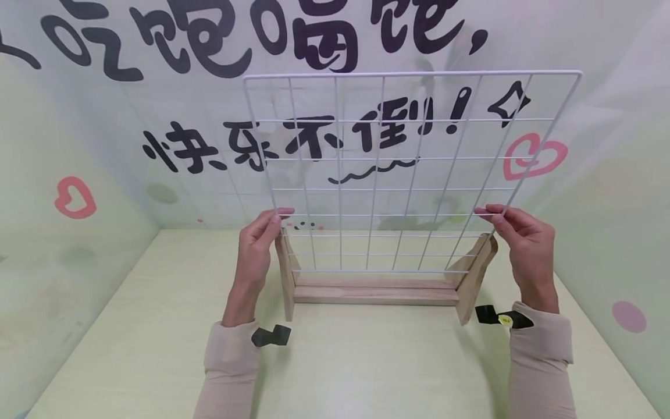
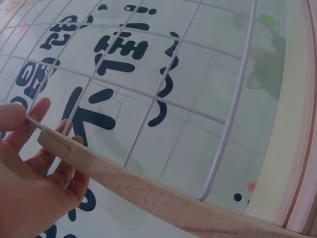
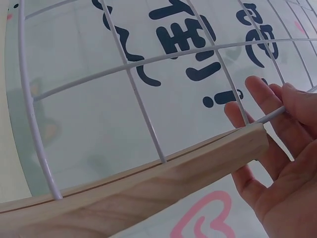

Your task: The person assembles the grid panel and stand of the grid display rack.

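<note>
A white wire grid panel (image 1: 357, 157) stands upright, its lower part between the two side pieces of a wooden stand (image 1: 374, 295). On the left, my left hand (image 1: 256, 247) pinches the panel's side wire just above the stand's left side piece (image 1: 285, 273). My right hand (image 1: 526, 250) pinches the opposite side wire above the right side piece (image 1: 476, 279). In the left wrist view, the grid's edge runs along the wooden side piece (image 2: 133, 191). The right wrist view shows wire ends meeting a groove in the other side piece (image 3: 148, 183).
The stand rests on a pale table (image 1: 366, 361). Behind it hangs a light backdrop (image 1: 199, 198) with large black characters and pink hearts, and similar panels rise on both sides. Dark straps (image 1: 272, 336) sit at both sleeve cuffs.
</note>
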Tool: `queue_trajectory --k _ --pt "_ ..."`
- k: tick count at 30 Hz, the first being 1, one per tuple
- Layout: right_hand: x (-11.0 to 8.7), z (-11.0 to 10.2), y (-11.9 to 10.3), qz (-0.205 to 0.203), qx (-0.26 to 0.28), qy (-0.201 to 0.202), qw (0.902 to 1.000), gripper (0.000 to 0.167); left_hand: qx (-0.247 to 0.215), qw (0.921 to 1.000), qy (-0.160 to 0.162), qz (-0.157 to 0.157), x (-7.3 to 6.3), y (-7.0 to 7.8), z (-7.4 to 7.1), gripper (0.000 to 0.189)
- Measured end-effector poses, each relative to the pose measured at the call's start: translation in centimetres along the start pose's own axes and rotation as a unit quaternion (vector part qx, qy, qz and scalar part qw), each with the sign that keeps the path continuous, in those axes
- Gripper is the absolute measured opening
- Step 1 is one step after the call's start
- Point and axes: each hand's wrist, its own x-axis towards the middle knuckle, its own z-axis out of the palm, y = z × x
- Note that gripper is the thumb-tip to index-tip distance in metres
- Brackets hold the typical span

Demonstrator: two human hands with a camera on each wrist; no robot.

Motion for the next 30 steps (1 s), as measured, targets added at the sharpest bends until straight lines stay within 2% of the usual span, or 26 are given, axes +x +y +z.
queue_trajectory --k 6,11,17,23,30 --pt "0.1 -0.1 -0.2 0.006 0.011 -0.003 0.9999 0.022 -0.006 0.9997 -0.020 -0.013 0.1 -0.1 -0.4 0.036" --pt "0.0 -0.3 -0.2 0.001 0.002 -0.017 0.9999 0.021 -0.002 0.9995 -0.028 -0.013 0.1 -0.1 -0.5 0.034" --pt "0.1 -0.4 -0.1 0.002 0.017 -0.031 0.9994 0.020 -0.003 0.9992 -0.036 -0.016 0.0 -0.3 -0.7 0.035" --pt "0.0 -0.5 0.1 0.007 -0.002 -0.035 0.9994 0.021 -0.004 0.9985 -0.052 -0.019 0.0 -0.5 -1.1 0.037" --pt "0.0 -1.1 0.2 0.003 -0.013 -0.066 0.9977 0.020 0.004 0.9975 -0.068 -0.021 0.0 -0.7 -1.4 0.037"
